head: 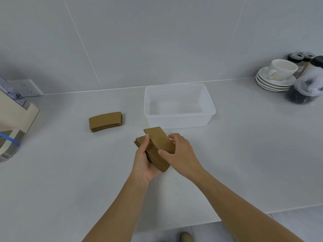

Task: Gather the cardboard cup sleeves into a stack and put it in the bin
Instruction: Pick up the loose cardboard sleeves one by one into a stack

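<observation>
My left hand (144,159) holds a stack of brown cardboard cup sleeves (153,157) from below, just above the white counter. My right hand (180,153) grips one more sleeve (160,139) lying askew on top of that stack, thumb on its near edge and fingers at its far side. A second small pile of sleeves (104,121) lies flat on the counter to the left. The translucent white plastic bin (180,119) stands behind my hands, with nothing visible inside it.
A cream appliance (13,123) with a blue strip sits at the left edge, by a wall socket (28,88). At the back right stand stacked saucers with a white cup (277,75) and dark-lidded jars (304,91). The counter's front edge (227,218) runs below my arms.
</observation>
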Demonstrator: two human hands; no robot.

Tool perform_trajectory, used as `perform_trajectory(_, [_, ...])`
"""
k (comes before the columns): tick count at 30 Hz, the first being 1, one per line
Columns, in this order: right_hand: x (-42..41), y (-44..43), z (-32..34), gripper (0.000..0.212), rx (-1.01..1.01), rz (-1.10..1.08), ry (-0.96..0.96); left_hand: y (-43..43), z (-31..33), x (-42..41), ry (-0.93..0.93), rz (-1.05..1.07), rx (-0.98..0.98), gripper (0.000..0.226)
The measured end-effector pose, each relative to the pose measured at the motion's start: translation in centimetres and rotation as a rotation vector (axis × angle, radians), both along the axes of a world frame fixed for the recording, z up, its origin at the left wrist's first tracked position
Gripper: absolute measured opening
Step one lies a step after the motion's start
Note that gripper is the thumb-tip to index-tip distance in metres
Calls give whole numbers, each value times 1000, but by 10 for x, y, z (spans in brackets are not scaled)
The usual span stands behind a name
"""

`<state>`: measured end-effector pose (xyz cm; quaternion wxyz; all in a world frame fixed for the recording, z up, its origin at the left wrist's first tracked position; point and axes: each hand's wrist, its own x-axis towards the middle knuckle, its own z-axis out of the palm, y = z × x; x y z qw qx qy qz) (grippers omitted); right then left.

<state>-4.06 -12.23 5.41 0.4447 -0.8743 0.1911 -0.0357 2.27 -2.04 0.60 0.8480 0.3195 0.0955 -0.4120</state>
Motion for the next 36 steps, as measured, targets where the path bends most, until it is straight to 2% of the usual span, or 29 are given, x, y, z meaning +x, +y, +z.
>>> perform_trajectory(7, [3, 15, -11, 50, 14, 86, 0, 11, -2, 2, 22, 60, 3, 52])
perform_trajectory(12, [4, 22, -20, 54, -31, 157, -9, 20, -5, 0, 22, 87, 23, 43])
perform_trajectory(15, [3, 24, -26, 47, -60, 201, -18, 23, -6, -2, 40, 103, 26, 47])
perform_trajectory(21, [3, 13, -31, 43, -66, 269, -2, 20, -5, -5, 42, 83, 41, 32])
perform_trajectory(24, [4, -1, -27, 39, -13, 299, 6, 16, -1, -3, -11, 50, 81, 25])
perform_trajectory(30, [15, -44, -3, 9, 103, 257, -120, 11, 11, 1, -187, -99, 245, 28])
perform_trajectory(34, [25, -65, 15, 14, 125, 312, -156, 3, 23, -2, -399, -333, 283, 32])
perform_trajectory(36, [29, -71, 21, 18, 165, 375, -135, -2, 27, -4, -447, -427, 303, 34])
